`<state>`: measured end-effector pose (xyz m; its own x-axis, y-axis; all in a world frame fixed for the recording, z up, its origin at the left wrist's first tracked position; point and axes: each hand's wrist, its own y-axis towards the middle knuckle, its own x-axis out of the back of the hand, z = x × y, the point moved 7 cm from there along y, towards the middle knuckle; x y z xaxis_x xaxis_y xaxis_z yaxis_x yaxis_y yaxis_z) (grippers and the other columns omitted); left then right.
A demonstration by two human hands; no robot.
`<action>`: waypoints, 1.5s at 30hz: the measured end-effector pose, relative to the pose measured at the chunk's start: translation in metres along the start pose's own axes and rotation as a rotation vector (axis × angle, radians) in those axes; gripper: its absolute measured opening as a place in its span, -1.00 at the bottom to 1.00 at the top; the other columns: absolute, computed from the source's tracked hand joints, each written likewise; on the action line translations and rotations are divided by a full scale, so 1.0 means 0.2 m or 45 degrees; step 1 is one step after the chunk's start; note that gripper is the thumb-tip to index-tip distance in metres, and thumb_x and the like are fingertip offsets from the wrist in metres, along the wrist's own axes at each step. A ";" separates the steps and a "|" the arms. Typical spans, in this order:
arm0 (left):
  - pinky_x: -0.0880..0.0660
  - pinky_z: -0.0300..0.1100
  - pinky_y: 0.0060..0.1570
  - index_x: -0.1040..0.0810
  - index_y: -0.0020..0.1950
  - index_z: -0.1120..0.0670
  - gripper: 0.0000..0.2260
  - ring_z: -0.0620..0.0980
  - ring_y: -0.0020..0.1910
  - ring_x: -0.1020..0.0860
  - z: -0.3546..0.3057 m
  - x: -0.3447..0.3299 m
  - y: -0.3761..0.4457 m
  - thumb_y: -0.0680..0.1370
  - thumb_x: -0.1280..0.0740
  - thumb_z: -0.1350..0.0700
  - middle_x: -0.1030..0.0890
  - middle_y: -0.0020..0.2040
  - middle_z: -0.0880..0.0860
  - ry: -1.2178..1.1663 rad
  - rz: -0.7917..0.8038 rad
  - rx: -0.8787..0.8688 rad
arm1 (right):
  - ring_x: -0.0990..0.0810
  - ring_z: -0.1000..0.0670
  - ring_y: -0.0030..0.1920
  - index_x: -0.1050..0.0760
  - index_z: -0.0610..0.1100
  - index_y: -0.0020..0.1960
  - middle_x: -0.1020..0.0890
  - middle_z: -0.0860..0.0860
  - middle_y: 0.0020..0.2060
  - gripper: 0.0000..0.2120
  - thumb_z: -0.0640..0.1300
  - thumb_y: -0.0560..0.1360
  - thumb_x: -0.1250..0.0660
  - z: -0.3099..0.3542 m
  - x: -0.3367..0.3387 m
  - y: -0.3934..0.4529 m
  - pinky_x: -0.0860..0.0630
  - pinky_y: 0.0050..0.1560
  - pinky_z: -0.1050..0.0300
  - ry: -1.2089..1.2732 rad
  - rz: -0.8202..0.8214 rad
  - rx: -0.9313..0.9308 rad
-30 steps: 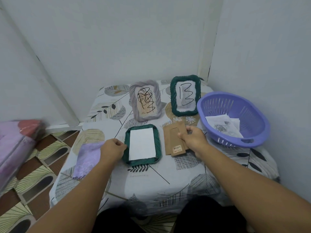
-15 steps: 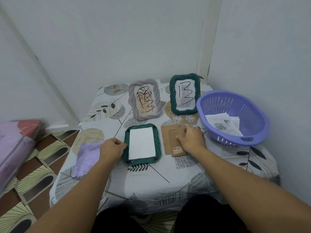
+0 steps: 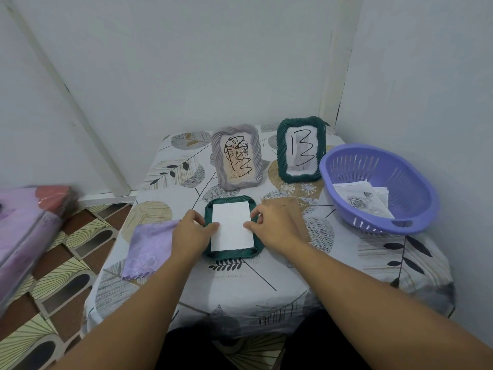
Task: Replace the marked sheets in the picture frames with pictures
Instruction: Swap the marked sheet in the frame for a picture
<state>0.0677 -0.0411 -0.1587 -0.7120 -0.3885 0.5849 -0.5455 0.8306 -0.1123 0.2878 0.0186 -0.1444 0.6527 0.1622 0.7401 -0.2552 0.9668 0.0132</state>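
Note:
A green picture frame [image 3: 231,253] lies face down on the table's middle with a white sheet [image 3: 231,225] resting in its back. My left hand [image 3: 192,233] rests on the frame's left edge, thumb touching the sheet. My right hand [image 3: 273,225] touches the sheet's right edge with its fingertips. The brown cardboard backing [image 3: 288,205] lies just right of the frame, partly under my right hand. Behind stand a grey frame [image 3: 237,157] and a green frame [image 3: 301,153], each holding a sheet scribbled with black marker.
A purple basket [image 3: 416,182] at the right holds printed pictures [image 3: 360,201]. A lilac cloth [image 3: 149,249] lies left of the flat frame. The table [image 3: 266,284] stands in a wall corner; patterned floor and a pink bundle [image 3: 26,222] are at left.
My right hand left the cardboard backing and moved left onto the white sheet's right edge. My left hand shifted slightly right onto the sheet's left edge.

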 end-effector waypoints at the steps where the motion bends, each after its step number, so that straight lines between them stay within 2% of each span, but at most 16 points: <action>1: -0.40 -0.09 -0.27 -0.48 -0.07 0.10 -0.70 0.07 -0.25 -0.52 -0.01 0.00 -0.01 0.46 -0.55 -0.01 -0.59 -0.24 0.08 0.006 0.002 -0.012 | -0.59 0.06 -0.15 -0.58 0.07 0.02 -0.60 0.12 -0.14 -0.80 0.14 0.49 -0.47 -0.01 -0.01 0.01 -0.59 -0.15 0.01 -0.012 0.008 -0.016; 7: -0.55 0.01 -0.15 -0.54 -0.12 0.13 -0.61 0.07 -0.23 -0.60 -0.04 -0.01 -0.04 0.31 -0.64 -0.03 -0.64 -0.23 0.06 0.117 0.014 -0.037 | -0.58 0.03 -0.16 -0.57 0.05 0.01 -0.61 0.07 -0.11 -0.72 0.14 0.41 -0.53 -0.03 -0.04 0.01 -0.51 -0.25 0.06 -0.056 0.022 -0.078; 15: -0.59 -0.01 -0.17 -0.55 -0.17 0.06 -0.68 0.05 -0.22 -0.63 -0.05 -0.02 -0.05 0.30 -0.64 -0.01 -0.65 -0.23 0.02 0.157 -0.002 0.007 | -0.57 0.03 -0.15 -0.59 0.01 0.10 -0.61 0.04 -0.03 -0.64 0.13 0.40 -0.56 -0.03 -0.05 0.01 -0.45 -0.27 0.09 -0.038 0.023 -0.108; 19: -0.54 -0.11 -0.26 -0.55 -0.18 0.05 -0.70 0.01 -0.24 -0.61 -0.05 -0.02 -0.05 0.31 -0.63 0.01 -0.65 -0.23 0.00 0.145 -0.022 0.026 | -0.58 0.03 -0.13 -0.59 0.00 0.13 -0.61 0.04 -0.03 -0.63 0.12 0.40 -0.56 -0.04 -0.05 0.01 -0.45 -0.27 0.09 -0.028 0.013 -0.103; 22: -0.52 -0.12 -0.24 -0.56 -0.20 0.05 -0.73 0.00 -0.23 -0.60 -0.04 -0.03 -0.04 0.33 -0.62 0.05 -0.65 -0.21 0.01 0.102 -0.017 0.064 | -0.59 0.03 -0.10 -0.58 0.00 0.14 -0.61 0.05 -0.01 -0.62 0.11 0.40 -0.56 -0.03 -0.05 0.01 -0.55 -0.18 0.06 -0.038 0.010 -0.104; 26: -0.53 -0.11 -0.22 -0.56 -0.22 0.09 -0.78 0.05 -0.29 -0.59 -0.02 -0.04 -0.02 0.39 -0.60 0.09 -0.67 -0.27 0.04 0.001 0.012 0.086 | -0.59 0.02 -0.07 -0.58 -0.01 0.15 -0.62 0.04 0.01 -0.60 0.10 0.40 -0.56 -0.03 -0.05 0.01 -0.57 -0.13 0.03 -0.027 0.014 -0.104; 30: -0.42 -0.19 -0.31 -0.56 -0.26 0.09 -0.79 0.00 -0.34 -0.53 0.00 -0.04 -0.01 0.47 -0.55 0.11 -0.63 -0.31 0.03 -0.068 0.020 0.100 | -0.59 0.02 -0.07 -0.58 -0.01 0.17 -0.62 0.03 0.03 -0.59 0.10 0.40 -0.56 -0.04 -0.06 0.01 -0.59 -0.10 0.01 -0.022 0.021 -0.102; 36: -0.44 -0.17 -0.26 -0.58 -0.28 0.08 -0.80 -0.01 -0.33 -0.55 -0.01 -0.03 -0.01 0.46 -0.56 0.11 -0.64 -0.33 0.01 0.021 -0.010 0.079 | -0.59 0.02 -0.06 -0.58 -0.02 0.19 -0.62 0.03 0.04 -0.56 0.09 0.39 -0.58 -0.03 -0.06 0.02 -0.59 -0.11 0.02 -0.021 0.033 -0.104; 45: -0.32 -0.21 -0.38 -0.56 -0.33 0.07 -0.79 -0.03 -0.33 -0.55 -0.09 0.00 -0.08 0.44 -0.54 0.14 -0.62 -0.32 0.01 0.263 -0.147 -0.129 | -0.59 0.00 -0.05 -0.58 -0.01 0.16 -0.61 0.01 0.06 -0.57 0.10 0.37 -0.58 -0.04 -0.07 0.03 -0.58 -0.07 -0.01 -0.029 0.042 -0.105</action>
<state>0.0853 -0.0474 -0.1428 -0.5368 -0.4019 0.7418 -0.5631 0.8254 0.0398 0.2824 0.0236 -0.1602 0.6283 0.1904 0.7544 -0.2159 0.9742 -0.0661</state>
